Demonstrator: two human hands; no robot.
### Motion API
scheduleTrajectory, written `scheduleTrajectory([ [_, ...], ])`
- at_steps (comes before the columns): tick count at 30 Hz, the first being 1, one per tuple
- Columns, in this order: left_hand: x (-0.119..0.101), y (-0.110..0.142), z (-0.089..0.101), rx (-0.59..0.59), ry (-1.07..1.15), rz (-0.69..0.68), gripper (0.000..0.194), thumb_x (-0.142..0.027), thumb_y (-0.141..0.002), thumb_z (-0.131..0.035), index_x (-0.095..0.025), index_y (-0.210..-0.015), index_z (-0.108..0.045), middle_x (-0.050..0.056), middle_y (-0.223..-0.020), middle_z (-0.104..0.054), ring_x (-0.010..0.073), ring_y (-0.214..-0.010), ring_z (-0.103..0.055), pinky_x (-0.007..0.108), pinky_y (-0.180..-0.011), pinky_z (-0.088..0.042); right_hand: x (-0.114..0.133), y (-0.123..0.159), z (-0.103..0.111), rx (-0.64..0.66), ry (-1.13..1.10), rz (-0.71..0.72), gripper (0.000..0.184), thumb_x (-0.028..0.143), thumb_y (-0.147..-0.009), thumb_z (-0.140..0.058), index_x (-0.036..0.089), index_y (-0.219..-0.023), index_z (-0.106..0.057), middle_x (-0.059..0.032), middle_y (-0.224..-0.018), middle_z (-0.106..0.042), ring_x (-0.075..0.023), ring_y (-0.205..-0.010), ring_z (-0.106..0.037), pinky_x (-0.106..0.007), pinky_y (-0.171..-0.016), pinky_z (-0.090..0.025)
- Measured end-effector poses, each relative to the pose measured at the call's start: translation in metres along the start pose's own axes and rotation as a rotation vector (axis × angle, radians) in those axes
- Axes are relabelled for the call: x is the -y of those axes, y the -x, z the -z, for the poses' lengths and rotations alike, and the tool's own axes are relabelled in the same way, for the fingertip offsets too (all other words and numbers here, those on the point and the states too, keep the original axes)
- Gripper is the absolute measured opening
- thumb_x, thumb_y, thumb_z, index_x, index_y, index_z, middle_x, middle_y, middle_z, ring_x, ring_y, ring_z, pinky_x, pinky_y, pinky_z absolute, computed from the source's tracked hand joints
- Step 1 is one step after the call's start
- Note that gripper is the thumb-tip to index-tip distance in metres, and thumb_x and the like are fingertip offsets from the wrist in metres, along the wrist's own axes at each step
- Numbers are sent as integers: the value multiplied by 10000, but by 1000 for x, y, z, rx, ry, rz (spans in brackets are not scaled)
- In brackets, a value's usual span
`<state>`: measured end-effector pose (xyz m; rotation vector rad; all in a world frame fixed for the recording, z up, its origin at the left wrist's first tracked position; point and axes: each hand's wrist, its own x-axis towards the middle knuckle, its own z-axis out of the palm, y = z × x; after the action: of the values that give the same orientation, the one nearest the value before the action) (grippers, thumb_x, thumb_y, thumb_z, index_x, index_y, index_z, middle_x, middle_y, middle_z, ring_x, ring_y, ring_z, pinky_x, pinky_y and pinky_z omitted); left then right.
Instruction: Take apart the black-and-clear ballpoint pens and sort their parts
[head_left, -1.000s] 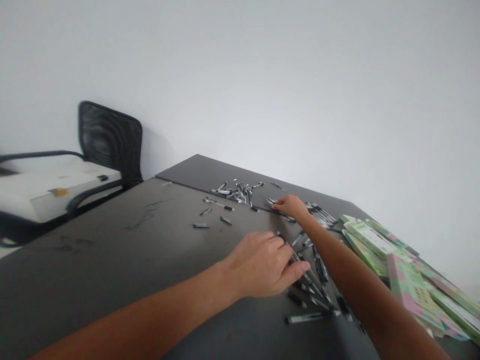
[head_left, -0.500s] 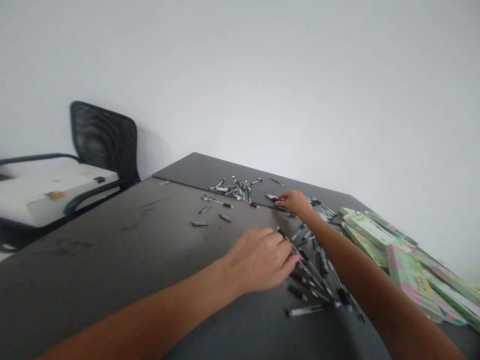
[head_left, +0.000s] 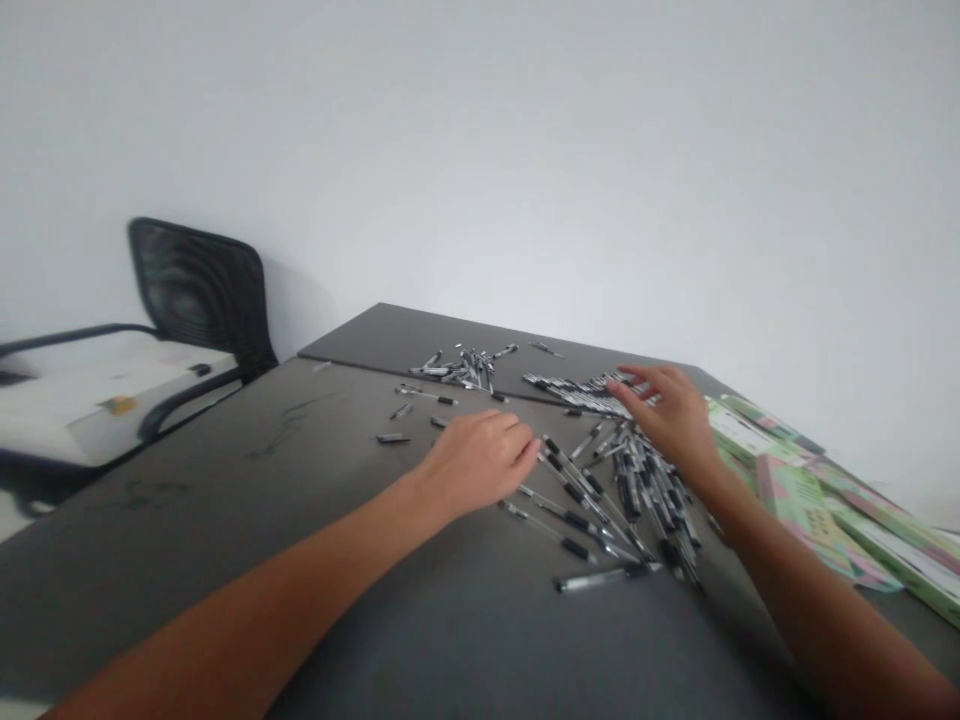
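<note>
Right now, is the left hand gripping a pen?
No, the left hand is empty, its fingers beside the pens without closing on any.

Pens [head_left: 600,578] glossy plastic; tabletop [head_left: 262,500] matt, smooth; chair back [head_left: 195,290] black mesh.

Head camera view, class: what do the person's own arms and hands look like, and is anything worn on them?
The left hand and right hand are bare, as are the left forearm and right forearm. No sleeve, glove, watch, bracelet, ring, cable or marking shows on them.
</note>
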<state>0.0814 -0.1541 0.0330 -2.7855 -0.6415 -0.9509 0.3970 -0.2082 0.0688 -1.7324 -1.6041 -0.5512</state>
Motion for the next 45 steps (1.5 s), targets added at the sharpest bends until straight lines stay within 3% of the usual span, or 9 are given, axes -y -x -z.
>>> scheduleTrajectory([
  [3, 14, -1, 2, 23, -33, 90, 380, -318, -1109, -485, -184, -839, -716, 82, -815, -731, 226, -812, -694, 310, -679, -452, -23, 16, 22, -68, -42, -85, 453, 588, -976, -694, 222, -1204, -834, -97, -1024, -765, -226, -783, -700, -390, -806, -559],
  [11, 69, -4, 13, 76, -158, 342, 378, -368, -1081, -474, -192, -804, -662, 95, -836, -727, 232, -778, -655, 312, -645, -385, -115, 33, 73, -58, 18, -465, 396, 518, -890, -780, 219, -1134, -870, -136, -1000, -833, -276, -798, -729, -407, -741, -482],
  [16, 108, 3, 28, 122, -211, 483, 390, -404, -1072, -474, -176, -852, -701, 106, -868, -729, 238, -807, -656, 315, -712, -434, -139, 37, 92, -112, 50, -608, 369, 465, -879, -827, 210, -1140, -882, -120, -962, -829, -257, -796, -730, -405, -781, -482],
  [22, 153, 19, 52, 256, -159, 517, 391, -473, -1030, -582, -156, -1025, -810, 99, -917, -753, 243, -859, -657, 329, -801, -472, -130, 28, 93, -59, 129, -727, 325, 412, -867, -881, 247, -1146, -891, -114, -940, -832, -207, -707, -649, -416, -745, -432],
  [28, 175, 34, 59, 425, -51, 501, 314, -410, -916, -710, -187, -1066, -872, 38, -824, -769, 189, -769, -644, 270, -747, -457, -112, 21, 89, 32, 98, -636, 298, 513, -870, -877, 299, -1077, -895, -103, -716, -759, -210, -635, -603, -419, -668, -390],
  [31, 175, 36, 48, 421, -42, 473, 334, -385, -964, -683, -181, -1153, -868, 42, -852, -757, 191, -820, -646, 265, -797, -472, -104, 19, 83, 95, 143, -581, 325, 552, -866, -870, 297, -1067, -896, -108, -728, -769, -230, -633, -616, -417, -660, -401],
  [34, 173, 34, 27, 351, -71, 426, 371, -348, -1040, -608, -163, -1268, -834, 106, -1086, -731, 219, -1020, -644, 295, -952, -478, -98, 18, 74, 146, 137, -486, 358, 593, -876, -844, 303, -1078, -899, -123, -776, -792, -242, -679, -663, -419, -681, -417],
  [39, 175, 30, -8, 289, -129, 364, 359, -306, -1078, -574, -194, -1320, -814, 141, -1185, -646, 263, -1125, -592, 386, -1047, -472, -86, 23, 61, 210, 70, -342, 695, 871, -809, -643, 305, -1127, -892, -111, -762, -790, -303, -722, -713, -425, -668, -445],
  [45, 187, 32, -21, 278, -196, 310, 306, -327, -1056, -627, -244, -1249, -850, 122, -1126, -620, 284, -1092, -560, 417, -1023, -476, -54, 26, 53, 409, -13, -223, 570, 722, -806, -672, 267, -1066, -895, -101, -871, -827, -305, -777, -720, -410, -720, -490],
])
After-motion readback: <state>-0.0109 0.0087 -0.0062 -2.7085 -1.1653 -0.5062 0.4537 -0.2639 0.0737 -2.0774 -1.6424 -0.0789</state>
